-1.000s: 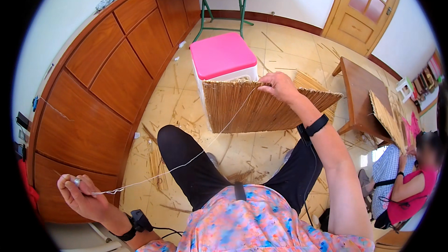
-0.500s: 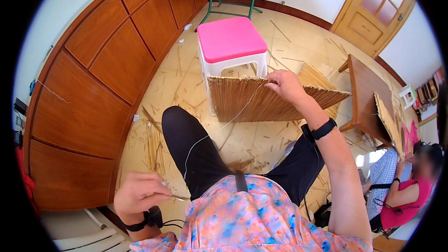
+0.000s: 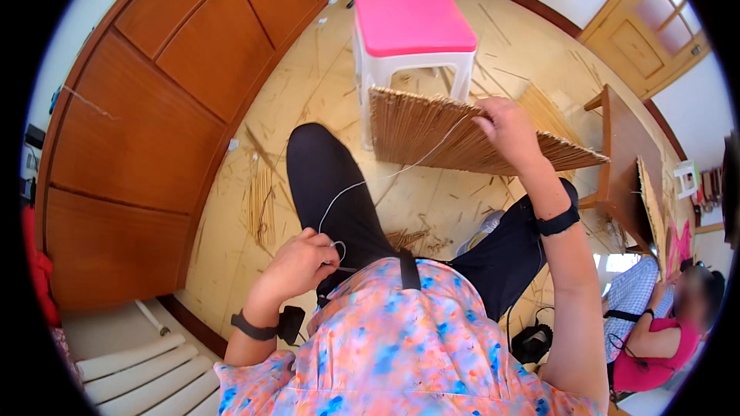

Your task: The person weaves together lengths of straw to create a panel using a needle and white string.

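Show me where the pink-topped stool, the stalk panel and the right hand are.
Pink-topped stool (image 3: 416,21): head view, seat.
Stalk panel (image 3: 425,128): head view, broad face.
Right hand (image 3: 509,129): head view, back.

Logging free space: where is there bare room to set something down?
Free: the pink stool seat, right of the cabinet, beyond the mat the right hand holds. Crowded: the floor between the legs, littered with stalks; thread crosses the left thigh.

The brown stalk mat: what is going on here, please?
The person's right hand grips the top edge of the brown stalk mat, in front of a pink-topped stool. White thread curves from the mat to the left hand, which holds it. On the right, another person sits beside a similar mat.
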A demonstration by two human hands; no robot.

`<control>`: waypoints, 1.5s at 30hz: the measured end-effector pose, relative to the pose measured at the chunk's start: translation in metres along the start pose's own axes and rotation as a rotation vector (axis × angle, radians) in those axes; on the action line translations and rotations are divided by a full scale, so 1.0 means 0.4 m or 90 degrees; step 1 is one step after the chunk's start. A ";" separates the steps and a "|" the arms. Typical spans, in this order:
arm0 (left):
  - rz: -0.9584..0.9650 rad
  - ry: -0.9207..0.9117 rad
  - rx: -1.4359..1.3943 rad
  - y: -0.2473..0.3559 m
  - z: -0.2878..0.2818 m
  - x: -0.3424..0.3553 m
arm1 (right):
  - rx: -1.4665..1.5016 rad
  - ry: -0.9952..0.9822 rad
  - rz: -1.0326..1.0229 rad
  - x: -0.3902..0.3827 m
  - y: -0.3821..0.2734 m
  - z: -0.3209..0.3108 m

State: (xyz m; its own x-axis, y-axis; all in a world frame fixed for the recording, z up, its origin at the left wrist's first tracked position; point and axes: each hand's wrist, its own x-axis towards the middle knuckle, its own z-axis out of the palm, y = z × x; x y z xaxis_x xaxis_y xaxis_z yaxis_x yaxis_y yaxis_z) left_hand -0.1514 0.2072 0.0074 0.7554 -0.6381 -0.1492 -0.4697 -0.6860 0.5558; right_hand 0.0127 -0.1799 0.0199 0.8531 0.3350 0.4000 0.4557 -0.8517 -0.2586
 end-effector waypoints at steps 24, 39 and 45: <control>-0.128 0.451 0.010 -0.014 -0.079 0.130 | -0.058 0.006 -0.005 0.003 -0.003 -0.002; 0.081 0.398 -0.201 0.115 0.015 0.554 | -0.032 0.034 0.009 0.034 0.003 0.009; -0.073 0.564 -0.087 0.151 0.079 0.633 | -0.042 0.005 0.025 0.028 0.000 0.015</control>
State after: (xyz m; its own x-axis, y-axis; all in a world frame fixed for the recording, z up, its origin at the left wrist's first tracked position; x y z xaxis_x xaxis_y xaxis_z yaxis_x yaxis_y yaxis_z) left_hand -0.0031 -0.0069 -0.0226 0.8963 -0.0266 0.4427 -0.3535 -0.6455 0.6770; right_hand 0.0238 -0.1735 0.0191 0.8677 0.2975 0.3982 0.4038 -0.8891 -0.2155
